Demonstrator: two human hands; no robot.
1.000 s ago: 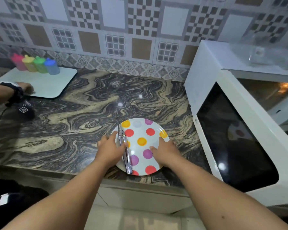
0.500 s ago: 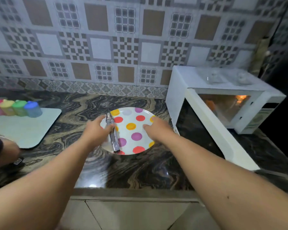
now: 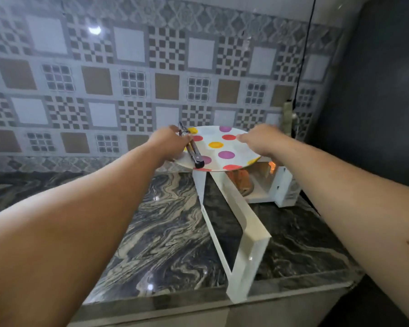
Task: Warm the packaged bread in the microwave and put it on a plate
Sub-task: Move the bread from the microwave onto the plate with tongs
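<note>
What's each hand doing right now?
Left hand: grips the plate rim, thumb pinning the tongs.
Right hand: grips the plate's other side.

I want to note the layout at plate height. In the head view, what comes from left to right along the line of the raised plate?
left hand → tongs, lying on the plate's left side → polka-dot plate → right hand → dark cable hanging by the wall.

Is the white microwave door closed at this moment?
No, the white microwave door stands swung open toward the camera, and the lit inside of the white microwave shows behind the round polka-dot plate.
</note>
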